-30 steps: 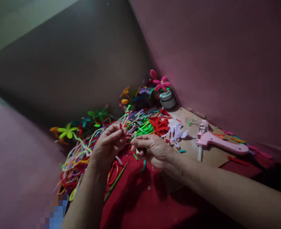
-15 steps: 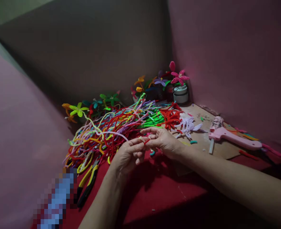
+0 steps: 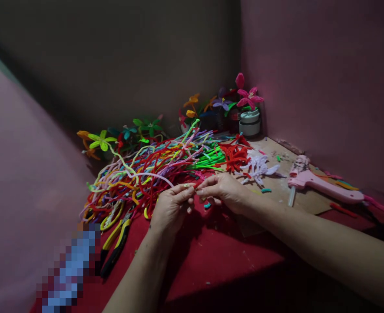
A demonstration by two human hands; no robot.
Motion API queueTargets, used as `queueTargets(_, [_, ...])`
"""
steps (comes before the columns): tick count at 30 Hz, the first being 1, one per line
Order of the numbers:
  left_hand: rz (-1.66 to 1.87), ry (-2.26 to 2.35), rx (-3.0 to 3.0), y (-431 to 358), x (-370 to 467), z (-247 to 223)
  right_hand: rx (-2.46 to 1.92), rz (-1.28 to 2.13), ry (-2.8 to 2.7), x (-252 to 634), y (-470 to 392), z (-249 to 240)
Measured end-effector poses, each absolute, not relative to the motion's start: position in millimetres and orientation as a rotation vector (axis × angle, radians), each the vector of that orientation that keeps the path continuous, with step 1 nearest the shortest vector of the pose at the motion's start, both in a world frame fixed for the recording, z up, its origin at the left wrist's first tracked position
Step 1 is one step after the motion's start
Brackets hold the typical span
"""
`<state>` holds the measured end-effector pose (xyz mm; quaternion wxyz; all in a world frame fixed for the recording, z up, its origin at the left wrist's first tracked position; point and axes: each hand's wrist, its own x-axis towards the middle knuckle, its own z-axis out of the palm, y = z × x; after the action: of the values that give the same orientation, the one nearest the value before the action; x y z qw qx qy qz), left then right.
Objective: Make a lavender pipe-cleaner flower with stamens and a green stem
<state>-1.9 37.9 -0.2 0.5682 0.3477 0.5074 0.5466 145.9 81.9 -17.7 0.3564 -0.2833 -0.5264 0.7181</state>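
My left hand [image 3: 175, 202] and my right hand [image 3: 223, 191] meet over the front of the table, thumbs and forefingers pinched almost tip to tip. Between them is a short red piece of pipe cleaner [image 3: 195, 188], with a pale yellowish bit showing at the left fingertips. Fingers cover most of it, so its full shape is hidden. Just behind the hands spreads a heap of many-coloured pipe cleaners [image 3: 153, 161]. Beyond my right hand lie red pipe-cleaner petals [image 3: 234, 156] and pale lilac ones [image 3: 259, 169].
Yellow-and-black pliers [image 3: 115, 245] lie left of my left forearm. A pink glue gun [image 3: 329, 187] rests on a brown board [image 3: 312, 204] at the right. Finished pipe-cleaner flowers, including a pink flower [image 3: 250, 98], stand at the back beside a grey-white jar [image 3: 249, 124]. Walls close in both sides.
The fingertips have shifted slightly around the small piece, and my left hand's fingers have drawn in closer. The whole view has also swung a little.
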Motion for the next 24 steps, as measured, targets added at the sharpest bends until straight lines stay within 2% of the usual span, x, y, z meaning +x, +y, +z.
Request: queueTargets(24, [1.226, 1.176, 0.756, 35.2, -0.5, -3.0, -0.776, 1.847, -1.305, 143.4, 79.0, -17.7])
